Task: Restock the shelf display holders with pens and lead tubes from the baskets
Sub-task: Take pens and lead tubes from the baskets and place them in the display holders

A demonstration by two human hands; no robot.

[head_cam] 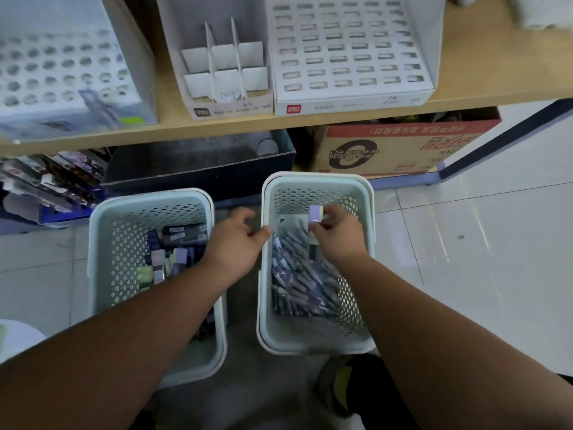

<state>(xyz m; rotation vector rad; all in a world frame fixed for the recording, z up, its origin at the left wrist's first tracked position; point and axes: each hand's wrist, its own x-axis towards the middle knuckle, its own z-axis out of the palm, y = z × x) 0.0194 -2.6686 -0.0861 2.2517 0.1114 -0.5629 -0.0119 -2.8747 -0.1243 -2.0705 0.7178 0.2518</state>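
Two pale green baskets stand on the floor. The left basket (pixel 102 243) holds lead tubes (pixel 173 256) in purple, green and dark colours. The right basket (pixel 266 274) holds several purple pens (pixel 304 280). My right hand (pixel 338 237) is above the right basket and pinches a small purple lead tube (pixel 316 214). My left hand (pixel 238 240) hangs between the baskets with loosely curled fingers, its thumb touching the right basket's rim, holding nothing. On the shelf above stand a white slotted holder (pixel 350 54), a divided cardboard holder (pixel 223 66) and a holder with round holes (pixel 62 72).
Under the wooden shelf (pixel 217 125) sit a dark blue box (pixel 198 169), a red and brown carton (pixel 403 147) and a stack of packaged goods (pixel 52 181) at left. White tiled floor (pixel 480 243) spreads to the right. My knee and shoe (pixel 347 386) are at the bottom.
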